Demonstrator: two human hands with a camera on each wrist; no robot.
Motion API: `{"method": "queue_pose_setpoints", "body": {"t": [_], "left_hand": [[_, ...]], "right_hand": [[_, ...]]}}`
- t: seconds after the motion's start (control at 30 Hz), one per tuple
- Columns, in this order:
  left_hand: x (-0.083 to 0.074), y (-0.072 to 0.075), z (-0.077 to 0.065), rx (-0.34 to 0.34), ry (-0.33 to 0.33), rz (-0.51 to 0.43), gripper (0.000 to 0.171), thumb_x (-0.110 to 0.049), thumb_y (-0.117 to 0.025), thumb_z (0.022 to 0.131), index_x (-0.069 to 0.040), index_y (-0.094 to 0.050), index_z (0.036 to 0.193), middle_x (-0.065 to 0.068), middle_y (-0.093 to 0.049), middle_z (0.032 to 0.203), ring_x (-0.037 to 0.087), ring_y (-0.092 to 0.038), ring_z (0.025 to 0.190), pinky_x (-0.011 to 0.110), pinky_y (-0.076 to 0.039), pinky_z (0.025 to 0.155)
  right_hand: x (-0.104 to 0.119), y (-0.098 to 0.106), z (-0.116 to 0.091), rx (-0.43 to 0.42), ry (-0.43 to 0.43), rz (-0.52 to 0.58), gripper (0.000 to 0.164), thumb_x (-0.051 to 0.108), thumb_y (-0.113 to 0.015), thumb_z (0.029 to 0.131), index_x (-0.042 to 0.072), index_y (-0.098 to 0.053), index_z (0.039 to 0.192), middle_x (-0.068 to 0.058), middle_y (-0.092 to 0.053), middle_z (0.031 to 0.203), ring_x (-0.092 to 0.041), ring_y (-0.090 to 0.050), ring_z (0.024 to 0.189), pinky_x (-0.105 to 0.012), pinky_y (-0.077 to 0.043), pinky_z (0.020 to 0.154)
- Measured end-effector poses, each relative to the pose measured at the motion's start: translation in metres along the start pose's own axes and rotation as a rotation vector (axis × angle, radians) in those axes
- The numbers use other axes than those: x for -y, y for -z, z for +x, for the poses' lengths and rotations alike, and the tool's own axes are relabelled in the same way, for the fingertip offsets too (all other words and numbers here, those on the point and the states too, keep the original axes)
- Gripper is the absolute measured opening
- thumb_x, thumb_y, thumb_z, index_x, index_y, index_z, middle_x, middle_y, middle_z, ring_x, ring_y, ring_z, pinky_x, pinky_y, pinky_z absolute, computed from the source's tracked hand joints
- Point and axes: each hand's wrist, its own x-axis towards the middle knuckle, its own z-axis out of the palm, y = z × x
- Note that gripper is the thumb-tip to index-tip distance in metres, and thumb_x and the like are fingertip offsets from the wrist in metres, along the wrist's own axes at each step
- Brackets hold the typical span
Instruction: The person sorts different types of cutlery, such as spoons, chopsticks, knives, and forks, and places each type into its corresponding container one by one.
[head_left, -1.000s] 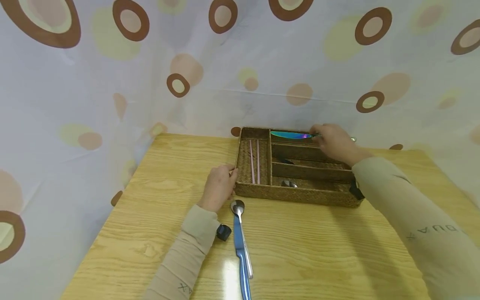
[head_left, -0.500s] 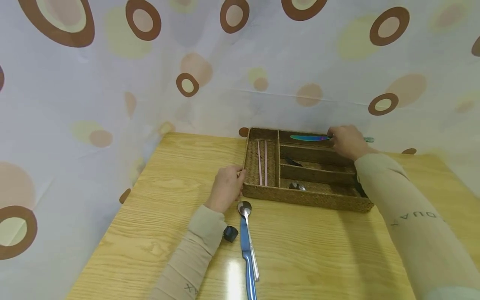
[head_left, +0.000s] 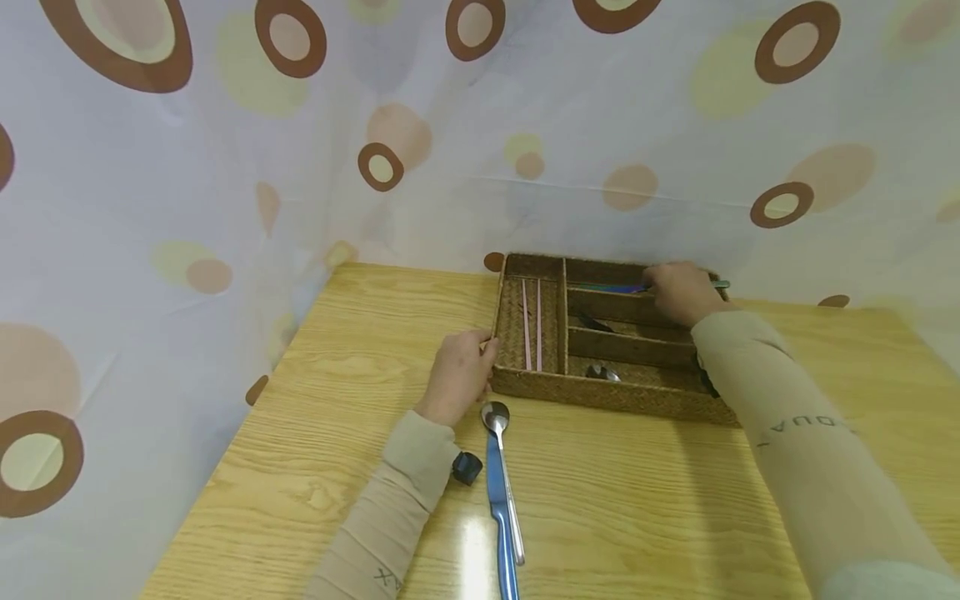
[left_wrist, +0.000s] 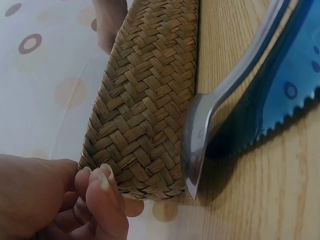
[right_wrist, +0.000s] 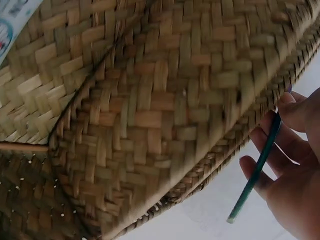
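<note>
A woven cutlery tray (head_left: 615, 398) stands at the back of the table. My left hand (head_left: 456, 377) grips its left side near the front corner, fingers curled at the rim. My right hand (head_left: 684, 293) pinches a knife (head_left: 611, 288) with a shiny blue-purple blade and a green handle. The knife lies lengthwise low at the back compartment, its blade partly behind the divider. In the right wrist view the green handle (right_wrist: 256, 170) passes between thumb and fingers, beside the woven wall. Two pink chopsticks (head_left: 538, 325) lie in the left compartment.
A spoon (head_left: 509, 492) lies partly over a blue serrated knife (head_left: 504, 533) in front of the tray. Small spoon bowls (head_left: 602, 372) show in the front compartment, and a dark utensil (head_left: 595, 322) in the middle one. A patterned sheet (head_left: 450, 208) hangs behind.
My right hand has carried the knife right, then lowered it from above the back rim into the back compartment. My left hand keeps its grip on the tray. The head view has shifted slightly.
</note>
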Motion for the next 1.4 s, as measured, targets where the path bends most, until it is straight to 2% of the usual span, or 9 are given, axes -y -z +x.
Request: {"method": "queue_pose_setpoints", "body": {"t": [0.13, 0.33, 0.43, 0.57, 0.7, 0.8, 0.87, 1.23, 1.4], "left_hand": [[0.001, -0.001, 0.000, -0.001, -0.004, -0.005, 0.034, -0.021, -0.044, 0.099, -0.002, -0.050, 0.126, 0.010, -0.058, 0.054, 0.016, -0.052, 0.038, 0.028, -0.046, 0.035], [0.002, -0.002, 0.000, -0.008, -0.002, 0.002, 0.034, -0.021, -0.045, 0.099, -0.002, -0.051, 0.126, 0.009, -0.057, 0.054, 0.015, -0.052, 0.038, 0.027, -0.046, 0.034], [0.003, -0.001, 0.000, -0.015, -0.007, 0.004, 0.034, -0.021, -0.045, 0.099, -0.002, -0.050, 0.126, 0.008, -0.057, 0.054, 0.016, -0.052, 0.038, 0.027, -0.045, 0.034], [0.003, -0.001, 0.000, -0.013, -0.009, 0.005, 0.035, -0.021, -0.044, 0.099, -0.002, -0.049, 0.127, 0.009, -0.057, 0.055, 0.017, -0.052, 0.038, 0.027, -0.045, 0.034], [0.003, -0.002, 0.000, -0.005, 0.000, 0.006, 0.036, -0.023, -0.044, 0.099, -0.002, -0.049, 0.128, 0.010, -0.058, 0.055, 0.019, -0.053, 0.039, 0.028, -0.046, 0.034], [0.003, -0.001, 0.000, -0.010, -0.007, 0.013, 0.036, -0.024, -0.043, 0.099, -0.002, -0.049, 0.127, 0.010, -0.058, 0.055, 0.019, -0.053, 0.039, 0.028, -0.046, 0.034], [0.002, -0.001, 0.000, -0.011, -0.014, 0.016, 0.036, -0.025, -0.043, 0.099, -0.002, -0.050, 0.127, 0.009, -0.058, 0.054, 0.019, -0.053, 0.038, 0.028, -0.046, 0.034], [0.001, -0.001, -0.001, 0.000, -0.020, -0.001, 0.036, -0.025, -0.043, 0.099, -0.001, -0.051, 0.125, 0.012, -0.059, 0.055, 0.020, -0.054, 0.040, 0.028, -0.046, 0.035], [0.001, -0.001, 0.000, -0.001, -0.012, 0.005, 0.034, -0.023, -0.043, 0.099, -0.001, -0.052, 0.123, 0.011, -0.058, 0.055, 0.019, -0.054, 0.040, 0.028, -0.046, 0.035]], "right_hand": [[0.001, -0.002, 0.004, 0.038, 0.013, 0.009, 0.028, -0.004, -0.048, 0.087, -0.002, -0.056, 0.113, -0.025, -0.060, 0.106, -0.037, -0.059, 0.086, -0.048, -0.051, 0.067], [0.000, -0.002, 0.008, 0.135, 0.037, 0.078, 0.035, -0.006, -0.040, 0.086, -0.002, -0.054, 0.118, -0.028, -0.055, 0.115, -0.041, -0.054, 0.098, -0.053, -0.047, 0.080], [-0.002, -0.003, 0.012, 0.206, 0.043, 0.119, 0.039, -0.005, -0.036, 0.086, -0.005, -0.048, 0.123, -0.032, -0.050, 0.120, -0.035, -0.055, 0.092, -0.048, -0.046, 0.076], [0.000, -0.003, 0.014, 0.261, 0.030, 0.154, 0.040, 0.002, -0.030, 0.089, -0.007, -0.044, 0.126, -0.035, -0.044, 0.126, -0.029, -0.050, 0.079, -0.043, -0.039, 0.068], [0.002, -0.005, 0.014, 0.299, -0.001, 0.185, 0.043, 0.013, -0.027, 0.095, -0.008, -0.039, 0.130, -0.035, -0.038, 0.131, -0.043, -0.049, 0.103, -0.055, -0.041, 0.085], [-0.001, -0.011, 0.016, 0.357, -0.035, 0.219, 0.047, 0.018, -0.026, 0.097, -0.010, -0.029, 0.135, -0.035, -0.029, 0.137, -0.050, -0.030, 0.121, -0.062, -0.031, 0.096], [-0.005, -0.015, 0.017, 0.386, -0.053, 0.233, 0.049, 0.018, -0.026, 0.097, -0.011, -0.024, 0.136, -0.035, -0.024, 0.139, -0.050, -0.025, 0.124, -0.062, -0.028, 0.099], [-0.002, -0.011, 0.011, 0.349, -0.035, 0.172, 0.047, 0.014, -0.034, 0.095, -0.012, -0.028, 0.134, -0.036, -0.031, 0.135, -0.047, -0.037, 0.118, -0.059, -0.036, 0.094], [0.001, -0.005, 0.003, 0.258, 0.006, 0.145, 0.040, 0.014, -0.037, 0.095, -0.010, -0.038, 0.128, -0.033, -0.044, 0.126, -0.044, -0.044, 0.111, -0.057, -0.041, 0.089]]}}
